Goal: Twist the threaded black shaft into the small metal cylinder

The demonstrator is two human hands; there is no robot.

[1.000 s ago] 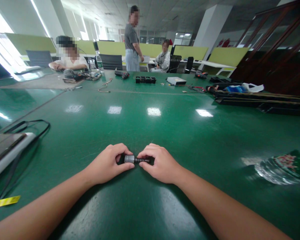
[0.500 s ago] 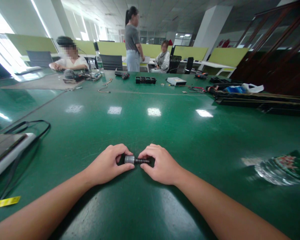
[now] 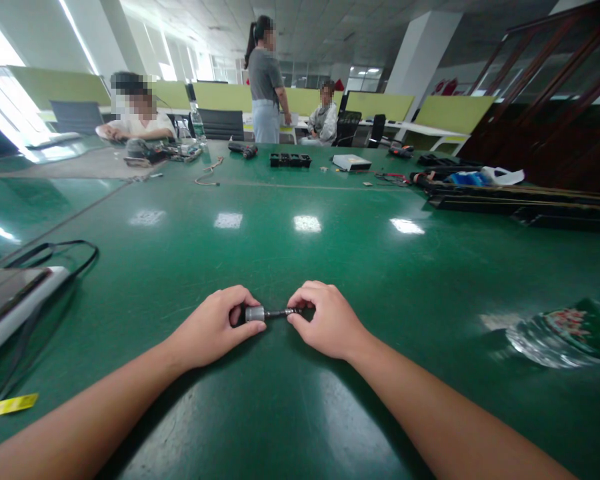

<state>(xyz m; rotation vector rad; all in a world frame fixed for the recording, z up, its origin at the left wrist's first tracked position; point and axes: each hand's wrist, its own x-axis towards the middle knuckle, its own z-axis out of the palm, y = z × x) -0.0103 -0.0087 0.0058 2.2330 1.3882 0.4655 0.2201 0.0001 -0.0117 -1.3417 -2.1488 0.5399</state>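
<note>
Just above the green table [image 3: 285, 380], a small silver cylinder like a motor [image 3: 255, 313] lies sideways between the thumb and fingers of my left hand [image 3: 217, 327]. A thin dark shaft [image 3: 276, 313] runs from its right end toward my right hand [image 3: 327, 320]. The thumb and forefinger of that hand pinch a dark spring-like coil [image 3: 294, 311] at the far part of the shaft. A stretch of bare shaft shows between the two hands. My right fingers partly cover the coil, and the cylinder's left end is partly in my left palm.
A phone-like device [image 3: 10, 293] on a white base with a black strap lies left. A plastic water bottle [image 3: 560, 337] lies on its side at right. Along the far side are a black tray [image 3: 290, 160], a white box [image 3: 351, 162] and dark rails [image 3: 520, 200]. Several people are beyond.
My right hand has moved slightly right and up, away from my left hand. The coil has shifted right along the shaft, and more bare shaft shows. My left hand keeps its grip.
</note>
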